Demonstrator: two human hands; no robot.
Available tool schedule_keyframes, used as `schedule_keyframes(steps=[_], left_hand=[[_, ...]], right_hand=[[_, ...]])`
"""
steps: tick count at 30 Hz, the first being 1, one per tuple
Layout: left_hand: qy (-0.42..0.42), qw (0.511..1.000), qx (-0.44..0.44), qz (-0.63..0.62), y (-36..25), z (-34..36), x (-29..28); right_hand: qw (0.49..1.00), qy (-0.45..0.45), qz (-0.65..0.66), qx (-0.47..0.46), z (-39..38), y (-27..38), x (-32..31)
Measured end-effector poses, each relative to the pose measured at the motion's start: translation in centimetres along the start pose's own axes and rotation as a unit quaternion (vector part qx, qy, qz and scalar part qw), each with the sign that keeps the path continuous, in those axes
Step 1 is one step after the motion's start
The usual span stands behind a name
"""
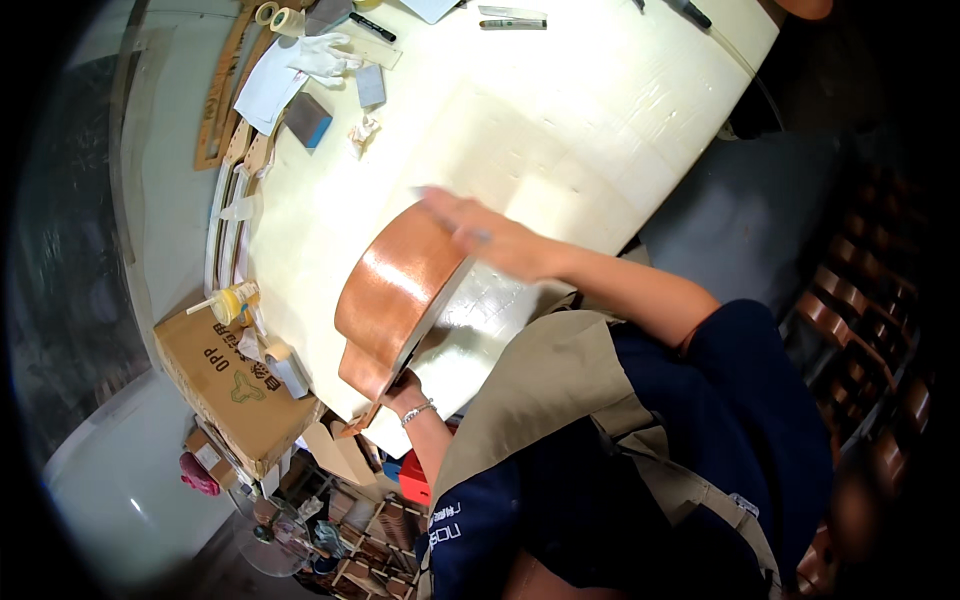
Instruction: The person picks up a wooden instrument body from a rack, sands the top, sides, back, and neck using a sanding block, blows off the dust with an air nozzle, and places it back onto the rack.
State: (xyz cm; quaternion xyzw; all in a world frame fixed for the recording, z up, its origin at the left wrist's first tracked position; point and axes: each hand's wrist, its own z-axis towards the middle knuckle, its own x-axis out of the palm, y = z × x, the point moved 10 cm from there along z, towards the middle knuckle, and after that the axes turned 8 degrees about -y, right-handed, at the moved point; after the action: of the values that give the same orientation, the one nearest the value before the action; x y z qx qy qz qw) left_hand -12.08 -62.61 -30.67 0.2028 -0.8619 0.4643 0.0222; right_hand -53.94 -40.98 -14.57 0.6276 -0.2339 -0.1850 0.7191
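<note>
A reddish-brown, glossy guitar body with curved wooden sides stands on its edge near the front of the white table. My left hand, with a bracelet at the wrist, grips its lower end; part of the fingers is hidden behind the wood. At the upper end of the curved side is my right hand, bent and smeared by motion. A thin greyish bit shows at its fingers, too blurred to name.
On the white table lie a sanding block, a grey pad, a white glove, and pens. A cardboard box stands left, by a drink cup. Wooden parts fill racks at right.
</note>
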Motion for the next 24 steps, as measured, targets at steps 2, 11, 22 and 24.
schedule_keyframes(steps=[2, 11, 22, 24], left_hand=[[0.03, 0.999, 0.025, 0.02, -0.5, -3.2, 3.2], [-0.005, 1.0, 0.025, 0.018, -0.4, -4.5, 2.9], [0.063, 0.99, -0.065, 0.108, -1.7, -8.7, 3.4], [0.055, 0.997, -0.006, 0.047, -4.5, -11.7, 6.3]], right_hand=[[0.997, 0.006, -0.038, 0.068, -1.1, -3.9, -0.4], [0.993, 0.025, -0.072, -0.086, 1.0, 1.4, 0.3], [0.988, 0.088, -0.047, 0.118, -3.0, 1.5, -1.6], [0.982, 0.108, 0.033, 0.154, -1.7, 1.2, -1.0]])
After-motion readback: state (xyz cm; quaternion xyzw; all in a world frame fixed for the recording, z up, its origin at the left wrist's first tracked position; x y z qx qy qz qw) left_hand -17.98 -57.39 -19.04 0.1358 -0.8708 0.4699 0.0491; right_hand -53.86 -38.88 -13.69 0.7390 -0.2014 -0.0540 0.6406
